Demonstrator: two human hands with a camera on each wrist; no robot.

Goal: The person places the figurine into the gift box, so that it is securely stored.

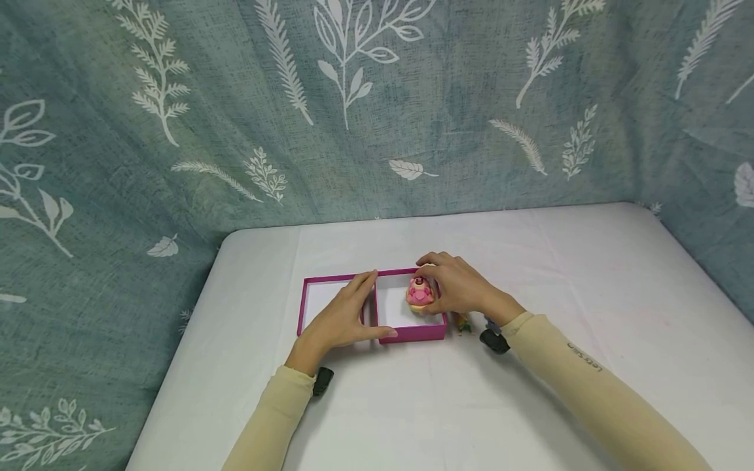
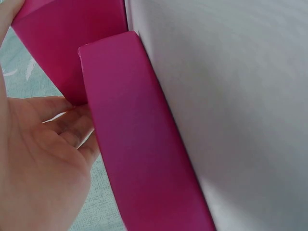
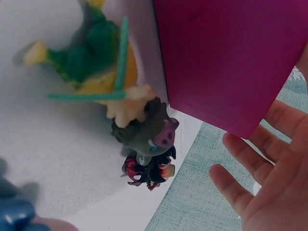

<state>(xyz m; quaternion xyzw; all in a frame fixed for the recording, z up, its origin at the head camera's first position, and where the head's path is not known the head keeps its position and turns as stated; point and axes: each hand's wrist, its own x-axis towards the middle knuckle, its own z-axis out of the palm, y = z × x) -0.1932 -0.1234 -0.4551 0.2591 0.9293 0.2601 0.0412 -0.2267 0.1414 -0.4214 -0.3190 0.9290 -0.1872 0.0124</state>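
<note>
A deep magenta box with a white inside lies on the table in the head view. My left hand grips its left end, thumb at the front corner and fingers reaching the back edge. Beneath that hand is a shallower magenta lid, beside the box, white inside. With thumb and index finger, my right hand pinches a small pink toy figure with a cream-coloured base, over the right part of the box. In the right wrist view the other fingertips are beyond the box's far corner.
Against the box's right side lies a green and yellow toy figure with a grey animal head. Near its head is a black and red figure. A shiny blue object shows at the lower left. Leaf-patterned cloth hangs behind the white table.
</note>
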